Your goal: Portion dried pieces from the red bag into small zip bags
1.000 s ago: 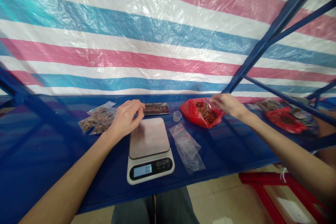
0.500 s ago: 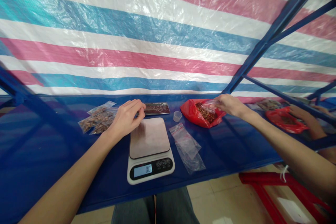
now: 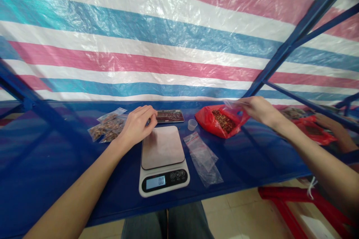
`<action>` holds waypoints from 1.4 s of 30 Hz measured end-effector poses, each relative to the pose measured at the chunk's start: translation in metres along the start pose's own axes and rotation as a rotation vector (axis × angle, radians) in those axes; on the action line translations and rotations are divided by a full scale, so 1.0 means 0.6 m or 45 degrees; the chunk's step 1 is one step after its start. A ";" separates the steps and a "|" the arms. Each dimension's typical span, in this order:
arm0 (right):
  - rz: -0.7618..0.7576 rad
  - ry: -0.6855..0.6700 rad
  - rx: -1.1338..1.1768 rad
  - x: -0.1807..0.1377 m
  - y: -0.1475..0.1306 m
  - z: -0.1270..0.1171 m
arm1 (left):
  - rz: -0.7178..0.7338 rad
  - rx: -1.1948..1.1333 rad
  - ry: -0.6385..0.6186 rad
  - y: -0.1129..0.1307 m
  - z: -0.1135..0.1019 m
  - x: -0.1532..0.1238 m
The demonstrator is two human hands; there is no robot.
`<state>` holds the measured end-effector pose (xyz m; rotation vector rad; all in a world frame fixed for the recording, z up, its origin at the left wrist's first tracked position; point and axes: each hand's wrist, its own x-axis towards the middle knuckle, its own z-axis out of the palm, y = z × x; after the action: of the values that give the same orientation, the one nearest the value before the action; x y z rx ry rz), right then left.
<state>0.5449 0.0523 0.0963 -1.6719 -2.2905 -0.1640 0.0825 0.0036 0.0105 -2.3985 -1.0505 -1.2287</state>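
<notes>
My right hand (image 3: 259,110) is closed on a clear plastic bag (image 3: 232,105), at the right rim of an open red plastic bag (image 3: 206,120). Loose brown dried pieces (image 3: 224,121) fill the red bag. My left hand (image 3: 142,121) has its fingers curled by the far left corner of a digital kitchen scale (image 3: 163,147); whatever is between thumb and fingertips is hidden. The scale's display reads 0.0. Beyond it lies a dark flat device (image 3: 169,116), partly behind my left fingers. A small clear cup (image 3: 192,124) stands between the device and the red bag.
Flat clear zip bags (image 3: 203,160) lie right of the scale. Several filled packets (image 3: 108,127) lie on the left. Another person's arm (image 3: 336,130) reaches to a second red bag (image 3: 311,129). Blue metal bars (image 3: 280,52) slope down on the right. A red stool (image 3: 288,201) is below.
My right hand has moved right and slightly up with the clear bag, drawing it off the brown pieces. The left hand has stayed by the scale. The view has shifted slightly.
</notes>
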 end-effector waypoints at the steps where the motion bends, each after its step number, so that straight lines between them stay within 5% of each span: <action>1: 0.008 0.065 0.072 -0.017 -0.019 -0.006 | 0.002 0.014 0.014 -0.001 -0.002 0.001; 3: 0.003 0.299 0.242 -0.064 -0.066 -0.007 | -0.004 0.039 0.041 -0.005 -0.006 0.002; 5: -0.139 0.346 0.260 -0.116 -0.120 0.011 | -0.026 0.057 0.058 -0.009 -0.010 0.002; 10: -0.488 0.066 0.164 -0.193 -0.209 0.106 | -0.076 0.097 0.083 -0.021 -0.019 0.000; 14: -0.611 -0.034 0.087 -0.195 -0.208 0.145 | -0.146 0.112 0.081 -0.030 -0.024 -0.002; 21: -0.557 0.088 0.003 -0.229 -0.182 0.130 | -0.155 0.140 0.087 -0.033 -0.030 0.000; 31: -0.858 0.056 -0.088 -0.268 -0.191 0.140 | -0.141 0.200 0.096 -0.034 -0.029 0.000; 37: -0.736 0.009 0.063 -0.263 -0.213 0.132 | -0.131 0.215 0.092 -0.032 -0.029 0.000; 42: -0.678 -0.191 0.126 -0.264 -0.240 0.155 | -0.129 0.224 0.118 -0.039 -0.034 0.002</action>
<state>0.4367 -0.1127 -0.0280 -1.0255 -2.7595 -0.0359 0.0540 0.0105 0.0218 -2.1601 -1.2101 -1.2128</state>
